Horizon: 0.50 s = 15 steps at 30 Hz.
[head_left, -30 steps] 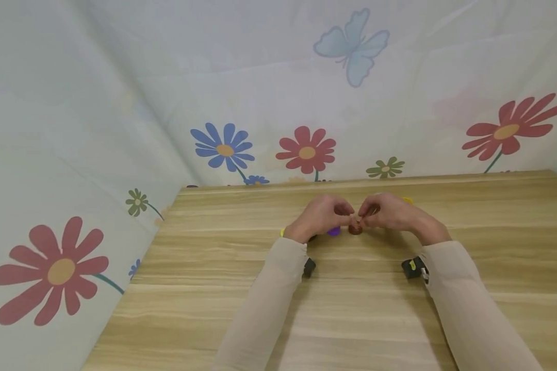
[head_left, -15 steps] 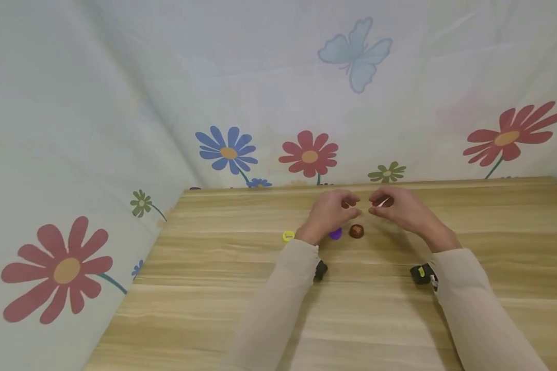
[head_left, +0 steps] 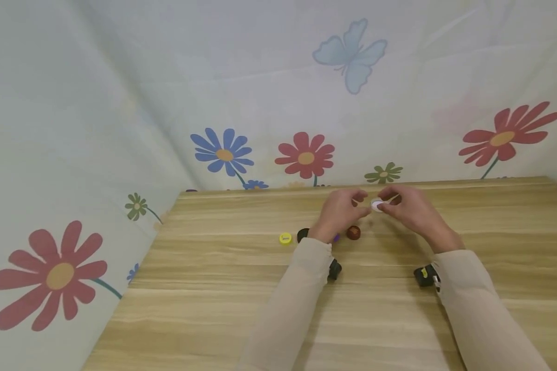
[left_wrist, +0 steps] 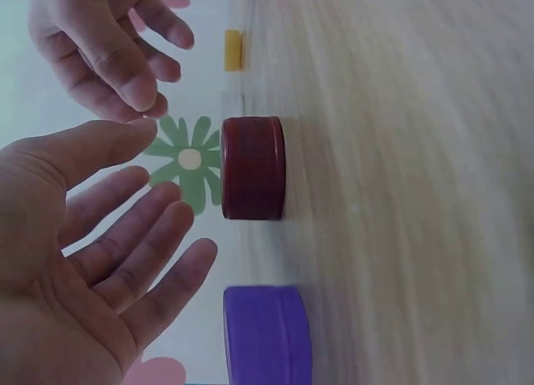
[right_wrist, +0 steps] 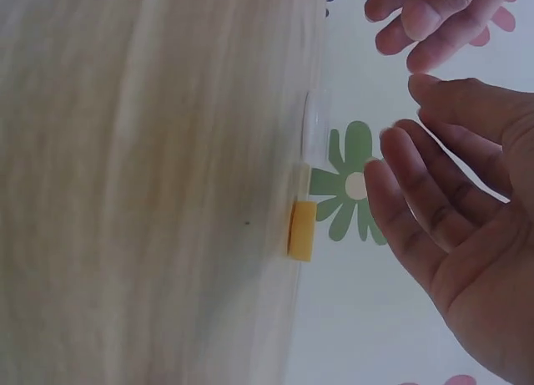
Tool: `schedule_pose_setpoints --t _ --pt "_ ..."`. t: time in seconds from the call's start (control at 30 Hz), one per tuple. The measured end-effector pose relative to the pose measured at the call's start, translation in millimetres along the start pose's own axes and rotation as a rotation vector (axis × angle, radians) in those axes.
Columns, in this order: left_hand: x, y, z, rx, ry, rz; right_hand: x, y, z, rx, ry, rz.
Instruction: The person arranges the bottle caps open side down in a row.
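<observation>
Both hands hang over the far part of the table, fingertips close together and fingers loosely bent. My left hand (head_left: 334,212) holds nothing; beneath it are a reddish-brown round cap (left_wrist: 254,168) and a purple cap (left_wrist: 267,335), the latter mostly covered by the wrist in the head view. Nothing is between the fingers of my right hand (head_left: 415,212) either. A white round cap (head_left: 376,205) shows just past its thumb in the head view; the right wrist view has this pale cap on the table, below the fingers. An orange cap (right_wrist: 302,231) stands near it, hidden in the head view.
A yellow cap (head_left: 285,238) and a black cap (head_left: 302,235) lie left of the left wrist, in a row with the purple and brown ones. The wooden table (head_left: 204,288) ends at a flower-printed cloth backdrop (head_left: 260,93). Small black cameras are strapped under both wrists.
The hands have left the brown cap, which now stands uncovered on the table, and moved slightly away and to the right. The yellow, black and white caps have come into clearer view.
</observation>
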<state>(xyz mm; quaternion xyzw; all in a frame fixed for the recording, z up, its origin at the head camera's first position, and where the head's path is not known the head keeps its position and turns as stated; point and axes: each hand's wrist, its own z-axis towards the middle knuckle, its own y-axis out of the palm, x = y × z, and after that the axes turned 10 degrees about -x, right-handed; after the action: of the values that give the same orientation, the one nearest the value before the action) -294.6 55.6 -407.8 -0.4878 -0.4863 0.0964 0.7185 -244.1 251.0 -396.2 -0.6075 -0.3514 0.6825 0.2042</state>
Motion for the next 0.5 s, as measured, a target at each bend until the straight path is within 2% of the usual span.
schedule_pose_setpoints --t 0.23,0.5 --pt "5.0 2.7 5.2 -0.042 -0.004 -0.033 4 -3 0.1 -0.008 0.017 -0.003" --pt "7.6 11.5 9.9 -0.078 -0.013 -0.028 11 -6 1.7 -0.039 0.038 -0.038"
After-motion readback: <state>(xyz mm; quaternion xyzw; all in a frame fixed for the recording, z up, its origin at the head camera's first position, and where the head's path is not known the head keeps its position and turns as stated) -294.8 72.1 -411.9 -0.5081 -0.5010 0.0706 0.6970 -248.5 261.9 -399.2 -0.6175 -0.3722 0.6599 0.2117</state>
